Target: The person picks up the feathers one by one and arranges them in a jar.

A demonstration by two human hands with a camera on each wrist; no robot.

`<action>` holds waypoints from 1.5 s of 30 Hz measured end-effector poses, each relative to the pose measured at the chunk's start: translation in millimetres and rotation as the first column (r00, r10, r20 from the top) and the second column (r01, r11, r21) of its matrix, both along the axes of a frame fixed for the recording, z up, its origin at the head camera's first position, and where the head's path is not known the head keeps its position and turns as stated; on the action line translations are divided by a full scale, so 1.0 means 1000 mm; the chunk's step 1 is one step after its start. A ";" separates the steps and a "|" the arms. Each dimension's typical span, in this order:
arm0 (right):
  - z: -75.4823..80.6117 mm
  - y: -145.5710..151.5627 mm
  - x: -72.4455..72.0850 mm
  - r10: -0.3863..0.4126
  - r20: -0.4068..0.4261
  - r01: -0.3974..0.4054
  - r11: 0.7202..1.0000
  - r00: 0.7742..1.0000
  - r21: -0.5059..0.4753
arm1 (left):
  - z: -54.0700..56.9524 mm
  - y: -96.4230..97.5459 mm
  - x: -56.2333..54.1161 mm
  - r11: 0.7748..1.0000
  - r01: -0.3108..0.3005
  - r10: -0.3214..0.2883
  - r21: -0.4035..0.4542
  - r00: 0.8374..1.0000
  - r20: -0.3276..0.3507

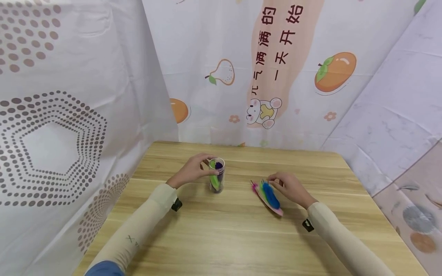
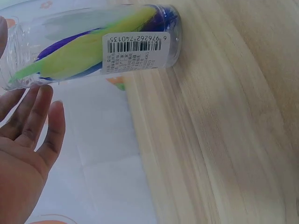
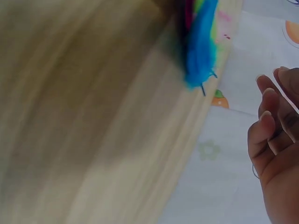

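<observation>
Upright on the table stands a clear jar [image 1: 216, 180] with green and purple feathers [image 2: 74, 53] inside. The thumb and fingers of my left hand [image 1: 193, 170] hold it around the top, near the rim. A barcode label [image 2: 135, 51] shows on its side in the left wrist view. To the right lies a small pile of feathers: a blue feather [image 1: 271, 196] on top, green beside it, and a pink feather [image 1: 275, 210] underneath. My right hand [image 1: 289, 187] hovers by their quill ends with fingers loosely bent. In the right wrist view those fingers are apart from the blue feather and hold nothing.
The wooden table [image 1: 221, 237] reaches back to a hanging white cloth [image 1: 197, 126] with fruit prints. Another patterned cloth [image 1: 117, 76] hangs along the left side, and a pale one [image 1: 397, 115] along the right.
</observation>
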State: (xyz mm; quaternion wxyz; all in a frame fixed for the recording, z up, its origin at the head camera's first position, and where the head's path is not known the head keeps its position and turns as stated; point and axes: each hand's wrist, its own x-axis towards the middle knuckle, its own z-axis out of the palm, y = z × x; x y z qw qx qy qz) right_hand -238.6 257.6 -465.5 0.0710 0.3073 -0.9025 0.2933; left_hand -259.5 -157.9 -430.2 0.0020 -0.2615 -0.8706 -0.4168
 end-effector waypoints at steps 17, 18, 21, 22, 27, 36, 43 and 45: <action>-0.030 0.012 0.024 -0.151 0.108 0.145 0.987 0.983 0.062 | -0.007 -0.001 0.002 1.000 -0.004 0.004 0.018 1.000 -0.001; -0.031 0.012 0.026 -0.164 0.131 0.155 0.985 0.978 0.079 | -0.007 -0.002 0.002 1.000 -0.002 0.002 0.019 1.000 -0.004; -0.035 0.012 0.030 -0.202 0.206 0.178 0.976 0.958 0.126 | -0.008 -0.002 0.002 1.000 0.002 -0.001 0.021 1.000 -0.008; -0.035 0.011 0.031 -0.206 0.218 0.177 0.973 0.954 0.145 | -0.008 -0.001 0.002 1.000 0.001 -0.001 0.022 1.000 -0.010; -0.035 0.007 0.032 -0.247 0.229 0.206 0.960 0.942 0.190 | -0.006 0.001 0.001 1.000 -0.005 0.005 0.013 0.999 -0.040; -0.035 0.004 0.031 -0.271 0.239 0.218 0.949 0.932 0.227 | 0.000 0.004 -0.001 1.000 -0.003 0.003 -0.012 0.998 -0.055; -0.031 0.001 0.027 -0.234 0.282 0.180 0.962 0.930 0.205 | 0.002 0.005 0.001 1.000 0.002 -0.002 -0.012 0.998 -0.056; -0.030 0.002 0.026 -0.232 0.281 0.181 0.964 0.931 0.195 | 0.002 0.005 0.001 1.000 0.003 -0.003 -0.010 0.998 -0.057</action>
